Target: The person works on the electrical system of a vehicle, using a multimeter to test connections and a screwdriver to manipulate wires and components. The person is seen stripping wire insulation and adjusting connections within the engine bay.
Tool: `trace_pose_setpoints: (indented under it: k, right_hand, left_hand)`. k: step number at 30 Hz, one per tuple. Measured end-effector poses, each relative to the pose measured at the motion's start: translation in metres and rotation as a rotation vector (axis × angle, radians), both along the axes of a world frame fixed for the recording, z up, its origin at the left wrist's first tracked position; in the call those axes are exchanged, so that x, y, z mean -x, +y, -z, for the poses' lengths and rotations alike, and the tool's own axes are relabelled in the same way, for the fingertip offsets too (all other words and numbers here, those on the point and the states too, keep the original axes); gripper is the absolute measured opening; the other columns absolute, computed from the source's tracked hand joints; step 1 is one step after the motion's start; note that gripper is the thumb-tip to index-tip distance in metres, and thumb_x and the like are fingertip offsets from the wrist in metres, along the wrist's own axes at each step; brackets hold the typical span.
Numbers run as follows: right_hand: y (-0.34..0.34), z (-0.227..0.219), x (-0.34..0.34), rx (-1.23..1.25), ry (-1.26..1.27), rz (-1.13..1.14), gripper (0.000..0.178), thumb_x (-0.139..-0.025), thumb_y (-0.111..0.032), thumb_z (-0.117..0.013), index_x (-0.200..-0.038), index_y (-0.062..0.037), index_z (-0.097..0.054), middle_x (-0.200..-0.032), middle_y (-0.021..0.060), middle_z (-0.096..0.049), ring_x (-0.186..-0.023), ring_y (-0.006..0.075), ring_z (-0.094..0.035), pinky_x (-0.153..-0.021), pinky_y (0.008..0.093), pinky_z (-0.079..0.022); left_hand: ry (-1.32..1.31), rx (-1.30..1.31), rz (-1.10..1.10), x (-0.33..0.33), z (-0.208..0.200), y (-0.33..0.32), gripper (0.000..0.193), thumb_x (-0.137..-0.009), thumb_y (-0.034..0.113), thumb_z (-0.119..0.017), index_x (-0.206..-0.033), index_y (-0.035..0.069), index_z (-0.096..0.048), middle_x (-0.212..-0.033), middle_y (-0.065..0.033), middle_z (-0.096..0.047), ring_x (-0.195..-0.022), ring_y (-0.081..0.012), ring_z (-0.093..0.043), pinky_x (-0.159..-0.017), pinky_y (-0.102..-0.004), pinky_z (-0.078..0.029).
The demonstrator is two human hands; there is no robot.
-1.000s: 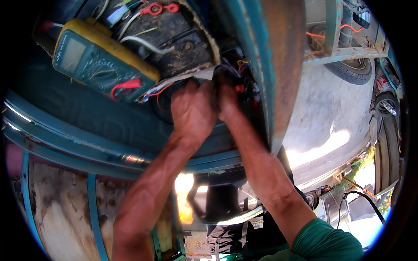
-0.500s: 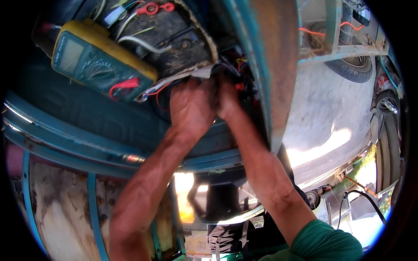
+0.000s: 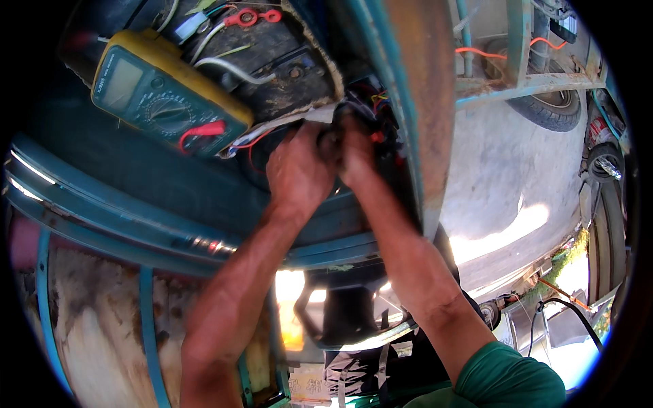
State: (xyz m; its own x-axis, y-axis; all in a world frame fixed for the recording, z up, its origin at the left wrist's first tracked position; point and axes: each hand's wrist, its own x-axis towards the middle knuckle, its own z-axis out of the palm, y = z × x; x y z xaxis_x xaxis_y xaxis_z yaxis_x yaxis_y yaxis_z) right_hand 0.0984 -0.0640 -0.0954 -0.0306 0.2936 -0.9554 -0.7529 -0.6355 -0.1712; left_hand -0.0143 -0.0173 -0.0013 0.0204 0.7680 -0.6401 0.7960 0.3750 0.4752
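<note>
My left hand [image 3: 299,166] and my right hand [image 3: 355,153] are close together inside a teal metal compartment, beside a bundle of thin coloured wires [image 3: 377,102]. Both are closed around a dark, rounded thing [image 3: 329,144] between them; its kind is hidden by the fingers and by blur. Just left of my hands lies a yellow and dark-green multimeter [image 3: 163,102], with a red lead plug [image 3: 204,129] on its face. Behind it sits a dirty black battery [image 3: 286,85] with a white cable [image 3: 235,70] and red ring terminals [image 3: 250,18].
A rusty teal post [image 3: 415,102] rises right beside my right hand. The compartment's teal front rail [image 3: 136,224] runs under my forearms. Out to the right are a concrete floor [image 3: 503,170], a tyre [image 3: 549,109] and an orange cord [image 3: 479,52].
The view has shifted slightly, so the multimeter and battery appear a little farther right and lower. My hands stay at the same spot, with the dark rounded thing between them showing more.
</note>
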Motion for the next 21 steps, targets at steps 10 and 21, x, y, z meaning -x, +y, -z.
trace_pose_setpoints:
  k: [10, 21]
  right_hand:
    - [0.001, 0.004, 0.002, 0.010, -0.073, 0.006, 0.025, -0.104, -0.037, -0.061, -0.089, -0.0166, -0.058, -0.072, -0.0026, -0.055, -0.053, 0.0103, -0.052, -0.043, 0.0253, -0.038]
    - [-0.045, 0.067, -0.018, -0.008, 0.000, -0.008, 0.021, -0.103, -0.029, -0.054, -0.087, -0.0154, -0.056, -0.070, -0.0014, -0.053, -0.047, 0.0107, -0.046, -0.040, 0.0246, -0.033]
  left_hand:
    - [0.093, -0.093, 0.066, -0.001, -0.014, 0.001, 0.017, -0.094, 0.023, -0.065, -0.098, 0.008, -0.072, -0.096, -0.0191, -0.072, -0.091, -0.0432, -0.067, -0.079, -0.0518, -0.053]
    - [0.070, -0.190, 0.203, -0.005, -0.041, 0.010, 0.011, -0.089, 0.014, -0.068, -0.095, 0.006, -0.072, -0.097, -0.0177, -0.071, -0.093, -0.0413, -0.066, -0.082, -0.0500, -0.051]
